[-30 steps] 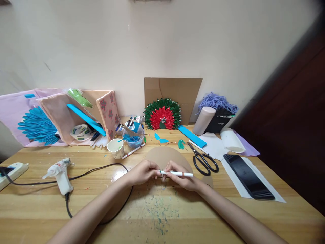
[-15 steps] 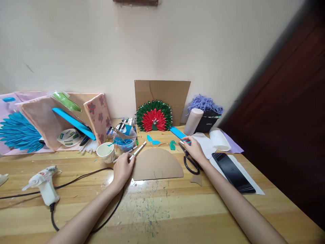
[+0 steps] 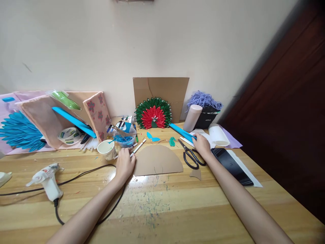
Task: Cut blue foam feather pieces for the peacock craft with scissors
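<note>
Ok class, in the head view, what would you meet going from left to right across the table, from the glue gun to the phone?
Glue gun → paper cup → left hand → cardboard → right hand → phone.

Your left forearm (image 3: 87, 210) and right forearm (image 3: 238, 191) are both bare as far as the near edge shows, slim and smooth in outline, each narrower at its far end and broader toward the near side. Your left hand (image 3: 124, 165) and right hand (image 3: 203, 145) are bare too; finer details are too small to tell.
</note>
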### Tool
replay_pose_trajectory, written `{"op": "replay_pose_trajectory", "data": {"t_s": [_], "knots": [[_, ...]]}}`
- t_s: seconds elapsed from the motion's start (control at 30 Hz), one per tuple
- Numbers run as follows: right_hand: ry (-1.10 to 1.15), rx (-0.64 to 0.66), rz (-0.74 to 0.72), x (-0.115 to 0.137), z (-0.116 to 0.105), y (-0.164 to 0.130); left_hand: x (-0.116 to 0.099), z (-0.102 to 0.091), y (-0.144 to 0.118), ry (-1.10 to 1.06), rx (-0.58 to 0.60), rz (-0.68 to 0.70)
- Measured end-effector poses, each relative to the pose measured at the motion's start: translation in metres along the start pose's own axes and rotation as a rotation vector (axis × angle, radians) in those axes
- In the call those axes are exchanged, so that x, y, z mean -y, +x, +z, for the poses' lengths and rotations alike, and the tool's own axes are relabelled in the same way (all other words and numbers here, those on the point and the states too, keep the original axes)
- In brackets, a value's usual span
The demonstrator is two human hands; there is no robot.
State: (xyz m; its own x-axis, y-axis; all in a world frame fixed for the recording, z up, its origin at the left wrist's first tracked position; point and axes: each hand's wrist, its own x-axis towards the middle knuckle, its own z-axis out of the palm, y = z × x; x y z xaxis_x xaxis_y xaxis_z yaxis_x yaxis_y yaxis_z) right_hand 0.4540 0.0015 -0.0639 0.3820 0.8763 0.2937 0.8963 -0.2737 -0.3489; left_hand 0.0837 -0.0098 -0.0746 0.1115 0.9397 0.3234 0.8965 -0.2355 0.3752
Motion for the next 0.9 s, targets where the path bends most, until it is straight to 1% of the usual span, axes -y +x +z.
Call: {"op": "replay_pose_trajectory", "data": {"t_s": [0.07,0.13,0.2,0.27,0.33,0.37,0.4,0.43,0.47,0.5,0.57,0.63,0.67,0.7,0.77,0.83,0.9], "knots": [[-0.019,-0.035,0.034,0.002,-0.012,0.001,-0.001,-0.001,-0.001,-0.016,-0.019,0.021],[-0.033,-0.074,0.057,0.007,-0.028,0.001,-0.003,-0.002,-0.001,-0.036,-0.044,0.047],[-0.05,-0.112,0.078,0.014,-0.049,-0.001,-0.005,-0.003,-0.001,-0.058,-0.064,0.085],[-0.051,-0.191,0.074,0.021,-0.072,-0.005,-0.007,-0.005,-0.002,-0.077,-0.076,0.128],[0.035,-0.257,0.063,0.026,-0.092,-0.009,-0.009,-0.005,-0.003,-0.105,-0.071,0.173],[0.122,-0.275,0.049,0.027,-0.1,-0.01,-0.01,-0.006,-0.003,-0.122,-0.065,0.194],[0.253,-0.264,0.045,0.029,-0.105,-0.012,-0.011,-0.006,-0.004,-0.139,-0.058,0.216],[0.415,-0.215,0.047,0.03,-0.108,-0.014,-0.011,-0.006,-0.004,-0.157,-0.053,0.237],[0.583,-0.133,0.053,0.032,-0.108,-0.018,-0.011,-0.007,-0.004,-0.175,-0.05,0.254],[0.744,-0.022,0.066,0.034,-0.104,-0.022,-0.011,-0.008,-0.005,-0.196,-0.05,0.267],[0.965,0.228,0.066,0.042,-0.09,-0.037,-0.013,-0.011,-0.005,-0.252,-0.054,0.273],[1.131,0.407,0.073,0.054,-0.069,-0.059,-0.017,-0.016,-0.006,-0.347,-0.026,0.272],[1.214,0.481,0.09,0.06,-0.058,-0.072,-0.021,-0.019,-0.007,-0.417,0.019,0.273],[1.295,0.558,0.139,0.067,-0.048,-0.085,-0.025,-0.021,-0.008,-0.506,0.089,0.272],[1.429,0.712,0.236,0.081,-0.03,-0.11,-0.036,-0.024,-0.012,-0.736,0.293,0.235],[1.516,0.84,0.301,0.092,-0.018,-0.129,-0.046,-0.024,-0.017,-0.998,0.484,0.123],[1.539,0.95,0.315,0.099,-0.013,-0.141,-0.053,-0.022,-0.022,-1.215,0.604,-0.013]]}}
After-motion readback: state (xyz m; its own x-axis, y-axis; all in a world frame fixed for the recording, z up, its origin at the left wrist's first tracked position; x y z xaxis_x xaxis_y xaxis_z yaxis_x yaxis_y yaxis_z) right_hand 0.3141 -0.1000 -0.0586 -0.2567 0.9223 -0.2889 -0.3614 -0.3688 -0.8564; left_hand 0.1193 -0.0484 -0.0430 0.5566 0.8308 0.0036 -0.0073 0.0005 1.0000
